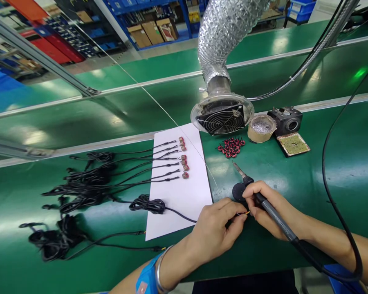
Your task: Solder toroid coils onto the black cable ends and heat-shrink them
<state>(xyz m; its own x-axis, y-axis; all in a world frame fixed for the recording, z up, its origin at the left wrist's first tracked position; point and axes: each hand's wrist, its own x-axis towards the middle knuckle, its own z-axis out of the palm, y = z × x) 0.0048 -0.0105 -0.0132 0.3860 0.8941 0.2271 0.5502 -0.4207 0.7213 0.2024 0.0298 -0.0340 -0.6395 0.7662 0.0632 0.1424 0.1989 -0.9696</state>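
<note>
My left hand (217,228) pinches the end of a black cable (180,214), whose thin yellow wire tip shows at the fingertips. This cable runs back to a tied coil (147,204) on a white sheet (178,226). In my right hand (272,208) is a soldering iron (274,216), gripped like a pen, its tip pointing up and left. The right fingertips also come close to the yellow wire. Beside them lies a black round disc (238,191), partly covered by the hand. A thin strand of wire (171,118) slants down, ending above the left hand.
Several small red-topped parts (184,158) line the sheet near cable ends. Bundled black cables (88,179) lie left. Behind the iron are red-and-black rings (231,147), a fume extractor (222,116), a round tub (261,127), an iron stand (286,120) and a sponge tray (293,144).
</note>
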